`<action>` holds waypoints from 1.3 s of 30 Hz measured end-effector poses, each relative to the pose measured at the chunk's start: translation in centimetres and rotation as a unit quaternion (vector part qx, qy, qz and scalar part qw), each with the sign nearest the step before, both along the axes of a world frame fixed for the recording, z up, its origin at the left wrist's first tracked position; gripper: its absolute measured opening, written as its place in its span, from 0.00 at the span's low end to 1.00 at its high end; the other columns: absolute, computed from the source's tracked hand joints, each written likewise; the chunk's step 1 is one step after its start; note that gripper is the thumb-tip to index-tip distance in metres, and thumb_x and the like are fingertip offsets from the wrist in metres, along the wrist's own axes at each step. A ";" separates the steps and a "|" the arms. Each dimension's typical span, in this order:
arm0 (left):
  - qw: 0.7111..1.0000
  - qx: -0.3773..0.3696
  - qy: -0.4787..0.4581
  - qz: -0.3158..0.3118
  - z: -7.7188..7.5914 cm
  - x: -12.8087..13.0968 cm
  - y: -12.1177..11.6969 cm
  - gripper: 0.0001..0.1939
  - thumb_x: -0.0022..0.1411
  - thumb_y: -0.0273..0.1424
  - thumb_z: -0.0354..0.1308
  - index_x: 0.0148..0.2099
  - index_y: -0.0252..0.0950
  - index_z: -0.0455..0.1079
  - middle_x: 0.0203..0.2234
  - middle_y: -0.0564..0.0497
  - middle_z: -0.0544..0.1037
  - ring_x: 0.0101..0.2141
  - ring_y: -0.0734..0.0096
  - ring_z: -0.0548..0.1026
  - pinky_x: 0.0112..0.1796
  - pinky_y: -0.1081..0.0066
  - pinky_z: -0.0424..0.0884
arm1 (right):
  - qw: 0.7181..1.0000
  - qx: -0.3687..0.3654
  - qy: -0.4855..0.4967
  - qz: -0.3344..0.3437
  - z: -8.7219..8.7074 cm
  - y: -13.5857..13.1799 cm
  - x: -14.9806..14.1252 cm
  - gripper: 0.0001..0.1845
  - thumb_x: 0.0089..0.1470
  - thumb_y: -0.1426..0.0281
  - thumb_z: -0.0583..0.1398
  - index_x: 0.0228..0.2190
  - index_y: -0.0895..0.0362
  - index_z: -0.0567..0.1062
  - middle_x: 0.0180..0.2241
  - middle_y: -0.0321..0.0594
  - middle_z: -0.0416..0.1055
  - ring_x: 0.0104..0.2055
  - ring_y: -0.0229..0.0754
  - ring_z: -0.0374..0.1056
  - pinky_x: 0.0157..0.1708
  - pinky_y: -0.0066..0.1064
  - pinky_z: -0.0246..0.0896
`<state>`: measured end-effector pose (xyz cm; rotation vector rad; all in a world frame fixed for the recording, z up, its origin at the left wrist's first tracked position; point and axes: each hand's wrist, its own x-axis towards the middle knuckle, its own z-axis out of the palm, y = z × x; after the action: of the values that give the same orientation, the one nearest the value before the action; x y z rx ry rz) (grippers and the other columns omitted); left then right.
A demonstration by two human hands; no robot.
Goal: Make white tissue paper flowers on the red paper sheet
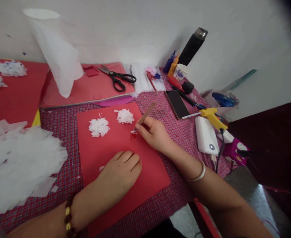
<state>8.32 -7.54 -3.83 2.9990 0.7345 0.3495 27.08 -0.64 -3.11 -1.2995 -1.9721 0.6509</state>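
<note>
A red sheet of paper (93, 148) lies on the checked cloth, bearing two ruffled white paper tufts, one on the left (99, 127) and one on the right (125, 116). My right hand (155, 134) is closed on a flat tan stick (147, 111) with a rounded top. Its lower tip meets a small white scrap (133, 132) beside a wet-looking red spot (132, 136). My left hand (122, 170) rests on the lower part of the sheet with fingers curled together; the fingertips are hidden. A pale scrap (101, 168) shows beside it.
White layered paper (23, 165) is piled at the left. Behind are scissors (118, 79) and a rolled white sheet (57, 53). To the right lie a phone (177, 104), a yellow glue gun (213, 118), a white power bank (206, 135) and paint bottles (173, 66).
</note>
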 end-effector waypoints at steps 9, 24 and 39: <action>1.000 -0.011 0.000 0.003 0.0 0.1 -0.1 0.10 0.63 0.19 0.49 0.39 0.32 0.71 0.37 0.43 0.76 0.34 0.61 0.71 0.36 0.61 0.71 | 0.999 -0.006 0.031 -0.002 0.6 -0.3 0.2 0.07 0.60 0.68 0.56 0.31 0.56 0.71 0.30 0.38 0.71 0.33 0.40 0.67 0.35 0.31 0.58; 0.999 -0.037 0.034 -0.007 2.6 -1.5 -3.2 0.13 0.67 0.24 0.50 0.51 0.28 0.71 0.50 0.40 0.75 0.49 0.57 0.71 0.50 0.60 0.69 | 0.891 -0.224 0.385 -0.085 -0.4 -1.5 0.6 0.07 0.50 0.65 0.65 0.28 0.55 0.75 0.21 0.33 0.69 0.20 0.33 0.63 0.21 0.26 0.59; 0.937 0.010 0.156 0.313 3.4 -16.4 -7.6 0.16 0.66 0.22 0.47 0.51 0.33 0.71 0.39 0.42 0.78 0.39 0.56 0.75 0.39 0.58 0.71 | 0.883 -0.244 0.394 -0.079 -1.1 -2.0 0.6 0.02 0.52 0.67 0.65 0.29 0.51 0.79 0.19 0.34 0.66 0.19 0.35 0.62 0.18 0.29 0.56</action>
<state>-8.04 -15.09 -0.47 2.7804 1.7213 -0.1243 27.66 -2.66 -4.18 -1.1747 -1.0527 1.3945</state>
